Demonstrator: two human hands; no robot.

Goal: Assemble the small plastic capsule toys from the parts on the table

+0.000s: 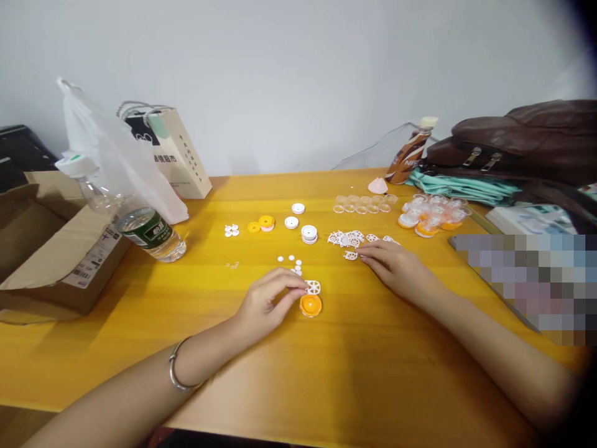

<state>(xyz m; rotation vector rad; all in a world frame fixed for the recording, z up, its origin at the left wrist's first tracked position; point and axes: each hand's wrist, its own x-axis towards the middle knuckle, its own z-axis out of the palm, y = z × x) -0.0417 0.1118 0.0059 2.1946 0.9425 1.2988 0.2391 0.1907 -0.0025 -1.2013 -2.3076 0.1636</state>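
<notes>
My left hand (270, 302) pinches a white spoked disc (314, 287) between thumb and fingertips. Just below it on the table sits a round orange cup (311, 305) with a small white dot at its centre. My right hand (396, 264) has thumb and index closed at the edge of a white spoked piece (351, 256), in front of a pile of similar white pieces (345, 239). Small white discs (291, 257) lie beyond the left fingers. Farther back are white round cases (308, 234) and yellow rings (266, 221).
Clear round covers (364, 204) stand in rows at the back, beside finished-looking orange-and-clear units (433, 214). At left are a cardboard box (100, 267), a water bottle (152, 233) and a paper bag (181, 152). A brown bag (522, 143) and drink bottle (410, 152) stand at right.
</notes>
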